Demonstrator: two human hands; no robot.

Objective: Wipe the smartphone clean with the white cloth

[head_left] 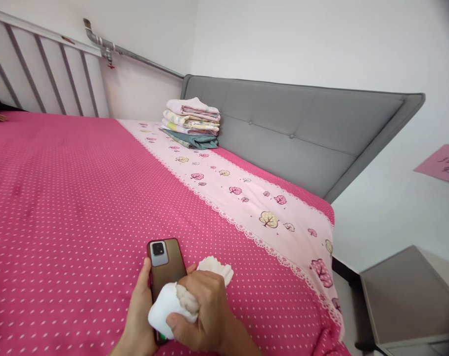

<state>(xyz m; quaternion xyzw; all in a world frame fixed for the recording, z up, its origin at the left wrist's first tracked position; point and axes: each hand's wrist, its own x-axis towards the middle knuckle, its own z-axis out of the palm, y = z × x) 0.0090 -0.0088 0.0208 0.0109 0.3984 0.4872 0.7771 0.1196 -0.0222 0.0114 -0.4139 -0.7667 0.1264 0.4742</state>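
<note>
My left hand (142,301) grips a smartphone (172,267) in a brownish translucent case with a dark red edge. The phone's back faces up, its camera block at the far end. Closed around a bunched white cloth (167,309), my right hand (205,311) presses it over the phone's lower half. A beige, crumpled part of the cloth shows between thumb and fingers. A ruffled off-white end (216,269) sticks out beyond the right knuckles; whether it belongs to the same cloth is hidden by the hand. Both hands are above the pink dotted bedspread (94,237).
A stack of folded bedding (193,121) stands against the grey padded headboard (284,123). On the right is a low grey-brown bedside cabinet (410,296), below a pink note (441,163) on the wall. A radiator (46,64) and pipe (143,59) run along the far left wall.
</note>
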